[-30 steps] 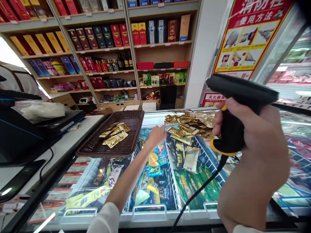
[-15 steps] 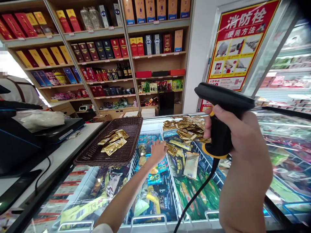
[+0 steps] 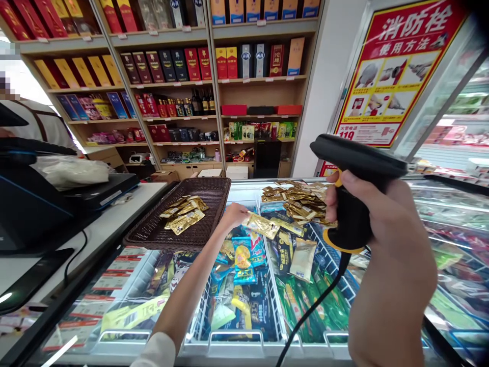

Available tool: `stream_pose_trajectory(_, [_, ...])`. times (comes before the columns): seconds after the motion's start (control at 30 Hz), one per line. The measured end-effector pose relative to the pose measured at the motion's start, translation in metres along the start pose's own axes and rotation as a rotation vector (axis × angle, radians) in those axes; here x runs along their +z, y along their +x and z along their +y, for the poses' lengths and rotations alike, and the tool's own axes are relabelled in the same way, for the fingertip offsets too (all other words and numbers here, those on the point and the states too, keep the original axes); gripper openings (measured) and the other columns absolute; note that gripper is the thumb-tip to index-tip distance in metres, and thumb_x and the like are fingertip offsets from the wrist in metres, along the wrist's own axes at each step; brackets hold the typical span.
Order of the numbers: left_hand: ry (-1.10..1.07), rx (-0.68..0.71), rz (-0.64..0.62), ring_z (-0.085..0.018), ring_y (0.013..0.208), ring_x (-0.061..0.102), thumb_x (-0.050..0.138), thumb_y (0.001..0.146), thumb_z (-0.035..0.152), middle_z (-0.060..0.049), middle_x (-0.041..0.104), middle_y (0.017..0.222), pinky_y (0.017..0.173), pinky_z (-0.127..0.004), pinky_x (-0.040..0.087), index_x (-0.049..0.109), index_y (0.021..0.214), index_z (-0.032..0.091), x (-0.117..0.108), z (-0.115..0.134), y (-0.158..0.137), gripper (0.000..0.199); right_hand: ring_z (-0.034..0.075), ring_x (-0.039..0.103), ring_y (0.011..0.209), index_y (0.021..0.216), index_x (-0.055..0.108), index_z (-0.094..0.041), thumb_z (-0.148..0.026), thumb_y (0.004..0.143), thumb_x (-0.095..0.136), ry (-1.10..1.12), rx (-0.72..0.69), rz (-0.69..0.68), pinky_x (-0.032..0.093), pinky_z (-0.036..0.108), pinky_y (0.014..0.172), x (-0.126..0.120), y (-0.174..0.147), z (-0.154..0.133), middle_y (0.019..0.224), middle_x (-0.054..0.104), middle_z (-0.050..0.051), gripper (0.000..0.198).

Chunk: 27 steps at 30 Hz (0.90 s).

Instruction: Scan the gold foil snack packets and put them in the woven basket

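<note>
My left hand (image 3: pixel 234 216) pinches one end of a gold foil packet (image 3: pixel 261 225) above the glass-topped freezer, just right of a brown woven basket (image 3: pixel 141 232). Several similar gold packets (image 3: pixel 186 214) lie in that basket. In my right hand (image 3: pixel 393 219) is a black and yellow barcode scanner (image 3: pixel 353 204), held upright by its handle with its head toward the left. Its cable hangs down in front of the freezer. Beyond the scanner, a heap of gold packets (image 3: pixel 301 200) is spread over the far part of the freezer top.
Frozen treats in coloured wrappers (image 3: pixel 244 257) fill white wire baskets under the glass. A counter (image 3: pixel 153 191) with a scale (image 3: pixel 103 193) and a plastic bag stands on the left, a person (image 3: pixel 48 122) behind it. Shelves (image 3: pixel 260 81) of boxed goods line the back wall.
My left hand has moved left toward the basket, drawing a gold packet away from the heap side. The scanner stays in my right hand. The view has shifted slightly.
</note>
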<state>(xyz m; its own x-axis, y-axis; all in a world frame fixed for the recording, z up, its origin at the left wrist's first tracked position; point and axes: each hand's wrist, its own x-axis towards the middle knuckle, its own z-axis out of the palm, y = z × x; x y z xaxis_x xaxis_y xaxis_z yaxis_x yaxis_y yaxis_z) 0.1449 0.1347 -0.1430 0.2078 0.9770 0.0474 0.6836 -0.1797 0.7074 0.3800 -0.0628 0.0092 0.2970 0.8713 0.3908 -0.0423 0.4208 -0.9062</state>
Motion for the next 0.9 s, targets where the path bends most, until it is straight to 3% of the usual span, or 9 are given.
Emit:
stream_pose_trajectory(0.2, [0.26, 0.057, 0.168, -0.031, 0.102, 0.075, 0.06, 0.097, 0.024, -0.014, 0.081, 0.1, 0.091, -0.035, 0.052, 0.084, 0.102, 0.019, -0.04, 0.031, -0.027, 0.025, 0.013, 0.064, 0.048, 0.085, 0.069, -0.02, -0.043, 0.085, 0.085, -0.045, 0.033, -0.029, 0.054, 0.024, 0.046, 0.0, 0.002, 0.007, 0.068, 0.068, -0.001, 0.028])
stream_pose_trajectory(0.33, [0.626, -0.012, 0.438, -0.036, 0.102, 0.075, 0.044, 0.105, 0.026, -0.018, 0.079, 0.102, 0.086, -0.039, 0.052, 0.08, 0.12, 0.021, -0.061, 0.047, -0.05, 0.039, 0.014, 0.065, 0.049, 0.076, 0.071, -0.018, -0.048, 0.082, 0.088, -0.146, 0.062, -0.005, 0.054, 0.022, 0.046, 0.002, 0.004, 0.011, 0.067, 0.068, 0.001, 0.035])
stream_pose_trajectory(0.4, [0.651, -0.024, 0.51, -0.036, 0.1, 0.075, 0.044, 0.105, 0.028, -0.018, 0.08, 0.099, 0.084, -0.038, 0.052, 0.079, 0.122, 0.022, -0.073, 0.052, -0.06, 0.039, 0.014, 0.065, 0.049, 0.073, 0.071, -0.018, -0.048, 0.078, 0.091, -0.151, 0.072, -0.022, 0.053, 0.022, 0.046, 0.005, 0.004, 0.012, 0.067, 0.068, 0.001, 0.036])
stream_pose_trajectory(0.53, [0.399, 0.082, 0.593, -0.03, 0.097, 0.077, 0.053, 0.101, 0.031, -0.01, 0.082, 0.095, 0.087, -0.033, 0.054, 0.082, 0.111, 0.024, -0.096, 0.049, -0.066, 0.031, 0.013, 0.064, 0.049, 0.07, 0.07, -0.018, -0.052, 0.076, 0.091, -0.173, 0.069, -0.087, 0.052, 0.021, 0.048, 0.013, 0.002, 0.014, 0.063, 0.067, 0.001, 0.041])
stream_pose_trajectory(0.7, [-0.133, 0.159, 0.715, -0.021, 0.064, 0.072, 0.062, 0.091, 0.038, -0.003, 0.077, 0.078, 0.064, -0.028, 0.056, 0.083, 0.102, 0.02, -0.108, 0.033, -0.056, 0.03, 0.013, 0.065, 0.05, 0.075, 0.07, -0.019, -0.055, 0.085, 0.084, -0.187, 0.062, -0.185, 0.052, 0.022, 0.05, 0.022, -0.006, 0.02, 0.065, 0.068, 0.0, 0.04])
stream_pose_trajectory(0.8, [-0.246, 0.216, 0.79, -0.019, 0.058, 0.068, 0.064, 0.087, 0.039, -0.002, 0.074, 0.073, 0.059, -0.027, 0.055, 0.082, 0.1, 0.018, -0.11, 0.029, -0.052, 0.03, 0.014, 0.066, 0.05, 0.072, 0.068, -0.019, -0.057, 0.087, 0.08, -0.191, 0.042, -0.246, 0.053, 0.024, 0.05, 0.025, -0.012, 0.021, 0.065, 0.068, 0.001, 0.042])
stream_pose_trajectory(0.9, [-0.228, 0.239, 0.836, -0.019, 0.058, 0.067, 0.065, 0.088, 0.04, -0.002, 0.072, 0.071, 0.058, -0.026, 0.054, 0.083, 0.1, 0.018, -0.112, 0.029, -0.052, 0.031, 0.015, 0.067, 0.049, 0.074, 0.07, -0.019, -0.059, 0.087, 0.08, -0.212, 0.091, -0.285, 0.054, 0.025, 0.05, 0.026, -0.018, 0.02, 0.065, 0.069, 0.002, 0.044])
